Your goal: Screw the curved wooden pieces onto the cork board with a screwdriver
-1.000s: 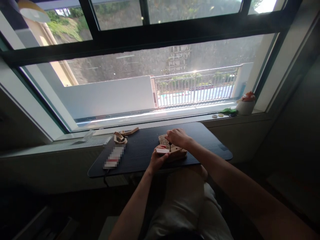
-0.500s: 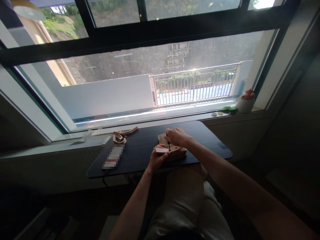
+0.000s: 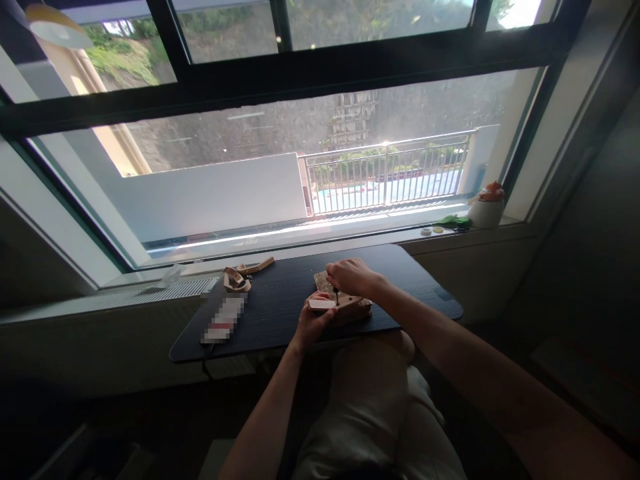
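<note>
My right hand is closed around the top of a screwdriver, whose handle is mostly hidden in the fist. Its dark shaft points down onto a light wooden piece. From the left, my left hand grips that piece, fingers and thumb about its pale, flat end. Beneath the wood lies a brown, speckled block or board, partly covered by both hands. Whether a screw sits under the tip is too small to see.
The dark folding table stands against the window sill. On its left lie curved wooden parts and a blurred-out flat item. A white pot with an orange top and tape rolls sit on the sill.
The view has shifted slightly. My right fist has moved a little to the left on top of the screwdriver; my left hand keeps its grip on the wooden piece.
</note>
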Demonstrator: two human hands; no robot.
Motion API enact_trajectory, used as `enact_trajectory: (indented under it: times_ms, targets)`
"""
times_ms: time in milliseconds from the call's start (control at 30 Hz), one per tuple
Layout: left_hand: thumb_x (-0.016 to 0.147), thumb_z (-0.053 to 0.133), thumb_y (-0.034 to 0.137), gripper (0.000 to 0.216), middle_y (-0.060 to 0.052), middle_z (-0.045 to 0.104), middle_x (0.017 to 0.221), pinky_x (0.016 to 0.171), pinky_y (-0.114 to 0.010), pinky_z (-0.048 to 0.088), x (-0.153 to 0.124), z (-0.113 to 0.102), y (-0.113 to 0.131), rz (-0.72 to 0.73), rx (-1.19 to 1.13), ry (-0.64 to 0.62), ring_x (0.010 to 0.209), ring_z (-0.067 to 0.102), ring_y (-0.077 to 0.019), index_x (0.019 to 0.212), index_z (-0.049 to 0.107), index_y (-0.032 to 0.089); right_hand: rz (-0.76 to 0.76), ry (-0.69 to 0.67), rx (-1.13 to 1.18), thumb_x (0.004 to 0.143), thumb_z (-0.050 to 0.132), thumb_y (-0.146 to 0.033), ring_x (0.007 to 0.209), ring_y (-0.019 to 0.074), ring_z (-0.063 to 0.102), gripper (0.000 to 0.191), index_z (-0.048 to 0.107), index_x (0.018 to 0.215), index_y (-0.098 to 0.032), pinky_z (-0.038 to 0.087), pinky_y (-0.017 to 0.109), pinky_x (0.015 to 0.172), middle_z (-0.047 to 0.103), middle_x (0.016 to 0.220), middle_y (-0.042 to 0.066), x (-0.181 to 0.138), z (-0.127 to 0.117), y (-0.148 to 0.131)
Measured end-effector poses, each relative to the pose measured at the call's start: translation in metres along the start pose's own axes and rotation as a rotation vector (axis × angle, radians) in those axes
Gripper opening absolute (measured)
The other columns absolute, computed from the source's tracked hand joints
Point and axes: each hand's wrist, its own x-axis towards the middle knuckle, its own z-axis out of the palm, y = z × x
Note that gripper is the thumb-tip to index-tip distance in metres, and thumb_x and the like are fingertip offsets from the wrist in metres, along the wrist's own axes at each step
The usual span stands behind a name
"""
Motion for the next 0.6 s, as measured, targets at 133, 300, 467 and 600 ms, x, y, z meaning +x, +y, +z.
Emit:
enact_trajectory:
  times_ms: [133,300,467,600]
  targets:
    - [0.066,0.071,0.029,0.025,-0.009,0.061,0.107,0.098,-0.04,0.038,0.001,0.0,-0.004,0.046,0.028,0.013,0.108,0.054,-0.0244,0.088,0.064,0.017,0.058,0.011,0.001,0.092,0.031,-0.039,0.093,0.0266,0.062,0.041,0.06,0.106,-0.014,0.043,0.033,0.073,0.067,0.098,0.016,0.011,0.011,-0.003]
    - [0.068,0.069,0.029,0.026,-0.009,0.061,0.107,0.099,-0.042,0.038,0.001,0.0,-0.007,0.048,0.055,0.012,0.112,0.052,-0.0249,0.09,0.064,0.017,0.094,-0.001,-0.016,0.091,0.033,-0.039,0.089,0.0257,0.063,0.042,0.066,0.097,-0.014,0.045,0.033,0.071,0.068,0.094,0.016,0.017,0.004,-0.008]
    - [0.068,0.069,0.031,0.031,-0.009,0.061,0.107,0.098,-0.041,0.038,0.001,-0.001,-0.007,0.029,0.026,0.001,0.109,0.053,-0.0244,0.096,0.063,0.018,0.001,-0.014,-0.026,0.087,0.041,-0.034,0.085,0.0242,0.064,0.031,0.062,0.105,-0.019,0.044,0.03,0.068,0.069,0.095,0.012,0.004,-0.01,-0.005]
    - [0.066,0.071,0.031,0.027,-0.008,0.062,0.107,0.1,-0.04,0.036,0.001,0.0,-0.008,0.034,-0.002,0.017,0.112,0.052,-0.0246,0.089,0.065,0.017,-0.047,-0.035,-0.01,0.088,0.041,-0.033,0.09,0.0233,0.063,0.03,0.06,0.107,-0.02,0.043,0.029,0.072,0.068,0.099,0.011,0.001,-0.004,-0.001]
